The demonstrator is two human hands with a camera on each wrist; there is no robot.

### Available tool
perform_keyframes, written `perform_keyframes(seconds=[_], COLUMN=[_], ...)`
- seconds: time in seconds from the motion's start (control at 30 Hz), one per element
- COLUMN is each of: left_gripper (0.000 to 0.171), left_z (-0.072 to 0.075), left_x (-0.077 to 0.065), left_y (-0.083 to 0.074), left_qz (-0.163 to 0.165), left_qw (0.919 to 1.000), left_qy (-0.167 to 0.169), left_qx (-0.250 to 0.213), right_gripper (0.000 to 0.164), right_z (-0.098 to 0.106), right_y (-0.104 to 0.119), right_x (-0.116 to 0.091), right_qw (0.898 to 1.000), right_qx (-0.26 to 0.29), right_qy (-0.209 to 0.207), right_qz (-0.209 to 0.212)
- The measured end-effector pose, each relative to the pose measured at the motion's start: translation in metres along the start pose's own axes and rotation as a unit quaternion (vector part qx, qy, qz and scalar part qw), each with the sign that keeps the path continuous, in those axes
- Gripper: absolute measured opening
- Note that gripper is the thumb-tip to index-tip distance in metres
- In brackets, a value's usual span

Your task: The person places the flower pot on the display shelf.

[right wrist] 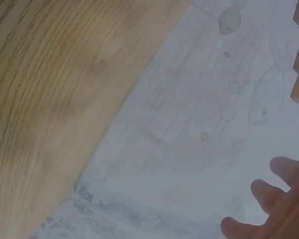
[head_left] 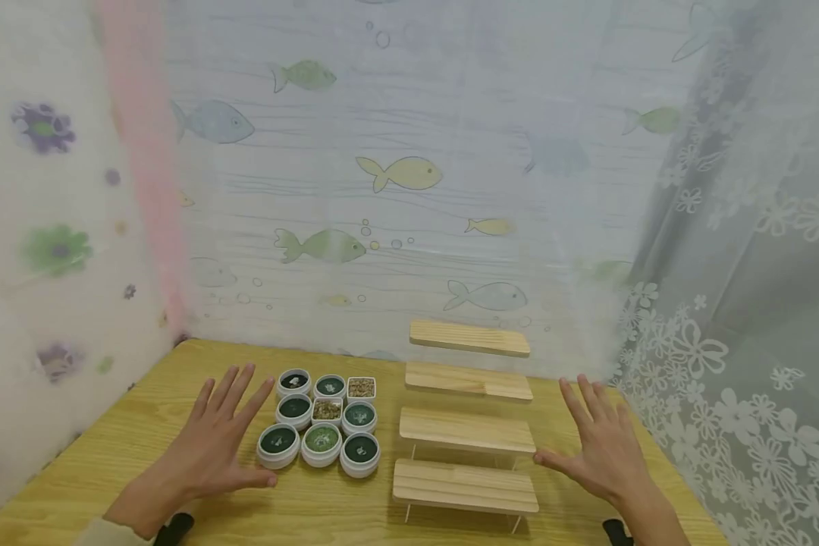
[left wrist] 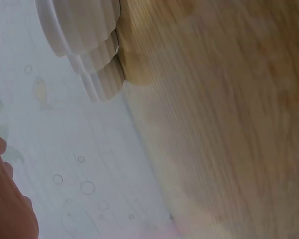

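- While both hands are spread above the table [head_left: 300, 508], the left hand [head_left: 211, 444] has its fingers straight and apart, with the thumb pointing inward, and it has hold of nothing.
- The right hand [head_left: 604, 447] is opened widely in the same manner, fingers pointing forward, and it also has nothing in its grasp.
- Between the hands, just beside the left one, nine small containers [head_left: 321, 444] stand close together in three rows of three.
- Seven of them are round and white, with green tops, mostly dark; the one in the middle of the row nearest the person is lighter green. Two others are square and show a pale brown, grainy content.
- The left thumb is near the round container at the closest left corner; if they touch, I cannot tell.
- Also between the hands, but nearer to the right one, four wooden boards [head_left: 467, 428] rise like steps away from the person; thin legs are visible under the lower two.
- The right thumb points to the end of the second-lowest board, and I cannot tell whether it touches.
- Beyond both hands hangs a cloth with fish drawings [head_left: 409, 174].
- To the right of the right hand, a sheer curtain [head_left: 744, 379] carries white flowers.
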State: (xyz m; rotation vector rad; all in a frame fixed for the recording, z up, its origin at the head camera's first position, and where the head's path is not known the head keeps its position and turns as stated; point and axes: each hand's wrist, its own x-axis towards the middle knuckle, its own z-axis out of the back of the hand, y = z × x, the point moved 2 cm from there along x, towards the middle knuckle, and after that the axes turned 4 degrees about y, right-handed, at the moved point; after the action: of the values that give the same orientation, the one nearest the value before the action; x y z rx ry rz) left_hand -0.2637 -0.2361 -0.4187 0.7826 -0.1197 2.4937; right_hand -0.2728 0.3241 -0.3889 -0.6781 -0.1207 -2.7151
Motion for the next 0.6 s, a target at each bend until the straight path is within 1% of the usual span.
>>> perform_keyframes(seconds=[0.1,0.23,0.37,0.47,0.6], left_gripper=[0.131,0.128,0.125,0.125,0.125], left_z=[-0.002,-0.004,-0.006,-0.007,-0.008], left_x=[0.0,0.001,0.0,0.0,0.001], left_y=[-0.002,-0.006,-0.011,-0.013,-0.017], left_qz=[-0.002,-0.001,0.005,0.018,0.03], left_qw=[1.0,0.9996,0.9977,0.9947,0.9898], left_qy=[0.001,0.011,0.031,0.044,0.05], left_qx=[-0.005,-0.026,-0.06,-0.091,-0.13], right_gripper=[0.114,0.113,0.112,0.112,0.112], right_z=[0.001,0.001,-0.001,-0.003,-0.005], right_y=[0.001,0.003,0.005,0.009,0.014], right_x=[0.0,0.001,0.003,0.003,0.002], right_qw=[1.0,0.999,0.998,0.996,0.992], right_qx=[0.009,0.031,0.059,0.083,0.123], right_qy=[0.0,-0.001,0.004,0.012,0.024], right_qz=[0.007,0.013,0.017,0.013,0.001])
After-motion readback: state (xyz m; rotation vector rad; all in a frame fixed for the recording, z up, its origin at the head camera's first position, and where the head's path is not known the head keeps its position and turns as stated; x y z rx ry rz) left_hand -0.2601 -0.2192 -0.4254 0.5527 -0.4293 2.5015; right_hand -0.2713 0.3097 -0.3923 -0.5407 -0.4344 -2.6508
